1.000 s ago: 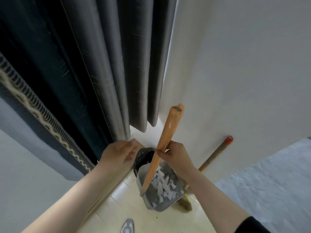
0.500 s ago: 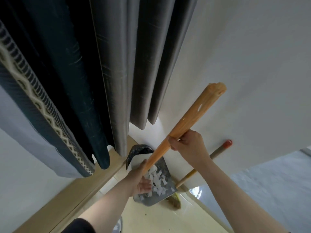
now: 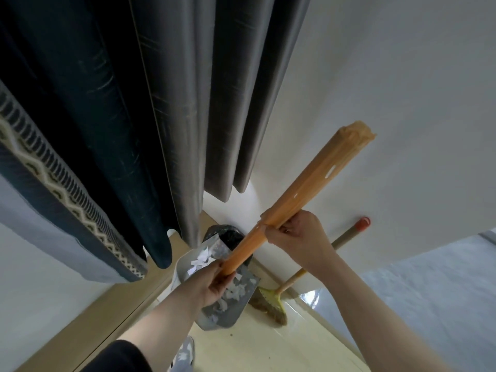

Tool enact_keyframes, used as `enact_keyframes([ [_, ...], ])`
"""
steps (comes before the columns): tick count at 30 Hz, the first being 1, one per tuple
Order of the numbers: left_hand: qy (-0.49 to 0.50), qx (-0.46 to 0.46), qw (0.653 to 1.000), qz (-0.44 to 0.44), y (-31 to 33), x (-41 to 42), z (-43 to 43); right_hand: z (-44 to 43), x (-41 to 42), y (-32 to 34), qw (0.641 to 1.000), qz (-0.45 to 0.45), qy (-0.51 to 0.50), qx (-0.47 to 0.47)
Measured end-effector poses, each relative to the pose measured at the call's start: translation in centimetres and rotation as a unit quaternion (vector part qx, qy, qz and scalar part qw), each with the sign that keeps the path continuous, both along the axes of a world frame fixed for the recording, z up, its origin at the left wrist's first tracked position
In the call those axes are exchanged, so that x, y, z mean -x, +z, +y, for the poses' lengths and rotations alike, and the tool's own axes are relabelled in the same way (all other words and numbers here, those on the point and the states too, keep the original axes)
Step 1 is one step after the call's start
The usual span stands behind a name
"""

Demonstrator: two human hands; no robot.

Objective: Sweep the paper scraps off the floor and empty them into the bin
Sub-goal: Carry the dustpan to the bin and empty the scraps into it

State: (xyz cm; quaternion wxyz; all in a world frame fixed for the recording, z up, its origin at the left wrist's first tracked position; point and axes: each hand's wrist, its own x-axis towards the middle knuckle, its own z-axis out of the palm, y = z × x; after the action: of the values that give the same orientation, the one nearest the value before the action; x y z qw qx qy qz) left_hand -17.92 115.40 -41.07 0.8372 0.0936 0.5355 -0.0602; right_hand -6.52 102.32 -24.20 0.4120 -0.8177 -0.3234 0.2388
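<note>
A grey metal dustpan point(image 3: 228, 315) with a long orange handle point(image 3: 303, 191) hangs tilted over a black-lined bin point(image 3: 228, 234) in the corner. White paper scraps point(image 3: 201, 264) lie in the pan, some bunched at its upper end near the bin's mouth. My right hand point(image 3: 298, 237) grips the handle midway. My left hand point(image 3: 212, 283) holds the handle's lower end, just above the pan.
A broom point(image 3: 271, 299) with a wooden stick and red cap point(image 3: 363, 222) leans on the white wall at right. Grey and dark blue curtains point(image 3: 161, 116) hang close on the left, above a wooden skirting. My shoe point(image 3: 185, 353) stands on the pale tiled floor.
The pan has tipped up toward the bin and scraps have slid to its upper end. My left hand came from the bin's rim to the handle's lower end. The handle's top swung right.
</note>
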Motion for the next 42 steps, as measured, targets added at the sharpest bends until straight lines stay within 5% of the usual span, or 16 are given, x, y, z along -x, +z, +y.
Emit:
enact_keyframes([
  [18, -0.021, -0.018, 1.0, -0.01, -4.8, -2.3, 3.7, 2.3, -1.7, -3.8, 0.993, 0.032, -0.109, -0.01],
  [42, -0.023, -0.147, 0.984, 0.101, -8.5, -11.3, -1.1, -8.5, -8.7, -14.5, 0.945, 0.18, -0.259, -0.089],
])
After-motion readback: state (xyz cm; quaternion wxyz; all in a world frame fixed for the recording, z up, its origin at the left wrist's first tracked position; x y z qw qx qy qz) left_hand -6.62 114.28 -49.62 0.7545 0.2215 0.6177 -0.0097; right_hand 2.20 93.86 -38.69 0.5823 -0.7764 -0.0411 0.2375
